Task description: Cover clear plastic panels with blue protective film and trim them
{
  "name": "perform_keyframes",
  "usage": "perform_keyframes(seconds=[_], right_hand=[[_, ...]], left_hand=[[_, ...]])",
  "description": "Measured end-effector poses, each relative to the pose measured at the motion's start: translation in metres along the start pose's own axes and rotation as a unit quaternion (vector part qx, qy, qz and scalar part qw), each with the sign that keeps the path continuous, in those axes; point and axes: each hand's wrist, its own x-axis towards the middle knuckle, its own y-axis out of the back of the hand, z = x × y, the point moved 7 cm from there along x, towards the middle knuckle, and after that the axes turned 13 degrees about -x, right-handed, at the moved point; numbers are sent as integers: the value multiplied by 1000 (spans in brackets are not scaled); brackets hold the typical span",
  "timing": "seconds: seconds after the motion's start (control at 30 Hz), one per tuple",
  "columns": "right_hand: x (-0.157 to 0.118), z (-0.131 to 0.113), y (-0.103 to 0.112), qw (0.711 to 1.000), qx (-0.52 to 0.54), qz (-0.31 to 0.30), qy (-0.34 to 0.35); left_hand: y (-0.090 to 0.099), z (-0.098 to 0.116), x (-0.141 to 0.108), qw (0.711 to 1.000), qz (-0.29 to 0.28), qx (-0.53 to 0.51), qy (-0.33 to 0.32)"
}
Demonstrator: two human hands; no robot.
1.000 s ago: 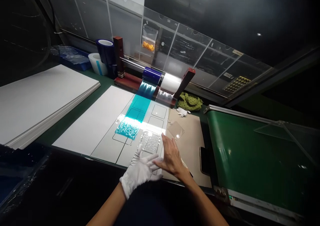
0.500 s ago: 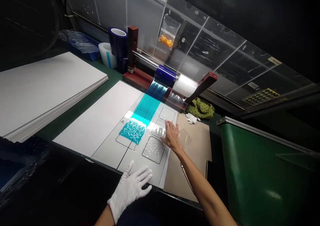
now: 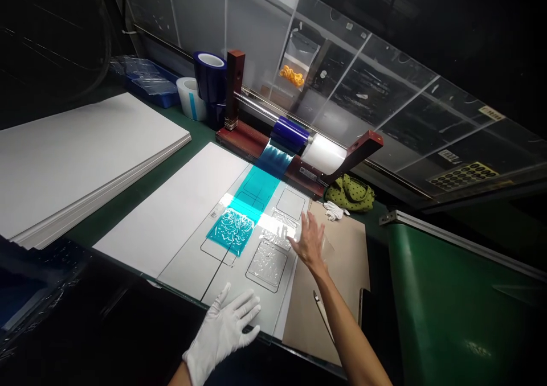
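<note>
In the head view my left hand (image 3: 226,326), in a white glove, lies open at the front edge of the pale board (image 3: 183,261), its fingers spread. My bare right hand (image 3: 311,241) is over the board's right side with its fingers apart and nothing seen in them. Near its fingertips is wrinkled clear film (image 3: 277,226), which reaches over a lower black-outlined rectangle. To the left, a strip of teal film (image 3: 256,189) runs down from the blue film roll (image 3: 291,134). Its crinkled lower end lies on the board. Whether my right hand touches the film I cannot tell.
A dark red wooden stand (image 3: 236,90) holds the blue roll and a white roll (image 3: 325,154). Stacked white sheets (image 3: 85,152) are on the left. A brown board (image 3: 342,272) with a thin pointed tool (image 3: 321,312) is at right, near a green spotted cloth (image 3: 350,192).
My right hand has shifted right with its fingers spreading. The clear film now sits higher against its outline, and none shows hanging at the white roll. The view has shifted slightly.
</note>
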Motion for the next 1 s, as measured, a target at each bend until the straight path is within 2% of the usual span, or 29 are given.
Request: perform_keyframes(seconds=[0.07,0.17,0.23,0.33,0.4,0.47,0.57,0.63,0.67,0.77,0.8,0.83,0.9,0.93,1.0], right_hand=[[0,32,2,994,3,0,-110],[2,66,-9,971,11,-85,-225],[7,74,-18,961,27,-133,-239],[11,76,-22,955,51,-149,-250],[5,78,-15,950,65,-144,-268],[-8,79,3,949,82,-124,-279],[-41,74,51,951,139,-84,-264],[-68,62,91,937,250,-46,-241],[-81,55,111,919,318,-27,-232],[-121,38,159,858,459,-5,-230],[-133,36,169,835,498,0,-233],[-144,36,176,812,534,6,-237],[-165,45,183,777,574,26,-258],[-176,54,185,774,566,40,-279],[-199,75,188,797,498,75,-332]], left_hand=[[-2,1,-1,1000,0,9,-10],[0,3,-2,1000,-5,28,-13],[1,5,-3,999,-17,44,-12],[-2,5,-7,994,-50,95,-12],[-10,0,-11,986,-67,155,-8],[-21,-6,-14,958,-73,275,-28],[-43,-16,-13,884,-56,453,-103],[-66,-23,-10,814,-48,547,-190],[-82,-28,-10,764,-57,596,-241],[-130,-59,-14,560,-121,735,-362],[-141,-72,-16,519,-152,753,-376],[-151,-83,-19,496,-183,756,-386],[-165,-101,-27,481,-248,739,-402],[-169,-109,-31,475,-278,731,-402],[-171,-124,-34,449,-307,747,-383]])
